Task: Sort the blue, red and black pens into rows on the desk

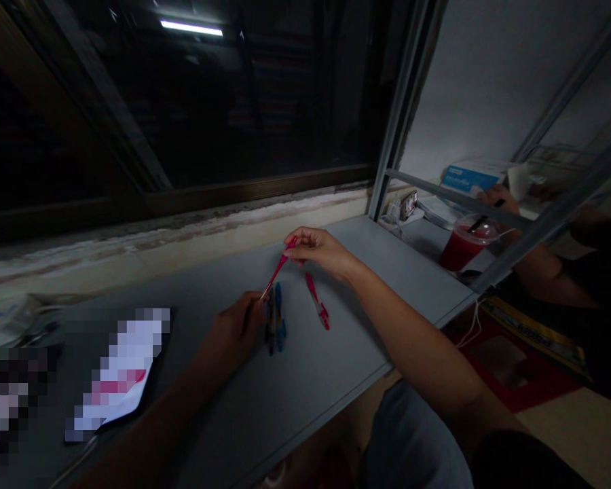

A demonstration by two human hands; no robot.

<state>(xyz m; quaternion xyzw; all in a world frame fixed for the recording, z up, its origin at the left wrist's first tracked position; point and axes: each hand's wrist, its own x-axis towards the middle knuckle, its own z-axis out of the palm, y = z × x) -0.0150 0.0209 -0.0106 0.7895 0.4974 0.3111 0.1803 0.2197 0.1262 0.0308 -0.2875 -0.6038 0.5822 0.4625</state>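
Between my two hands a slim red pen refill (275,273) slants above the desk, with a wider pink part at its upper end and a thin pale lower end. My right hand (318,250) pinches the pink upper part between thumb and fingertips. Fingers of my left hand (239,322) close at the lower end; its tip is hidden in shadow. Just right of my left hand lie a blue pen (280,319) and a dark pen (271,322), side by side. A pink pen (318,302) lies apart from them, below my right hand.
A phone (150,380) with a lit, blurred screen lies on the grey desk (330,380) at left, a cable beside it. Beyond a metal frame (458,198) at right are a cup of red drink (463,244), a blue box (468,178) and another person's arm (544,261).
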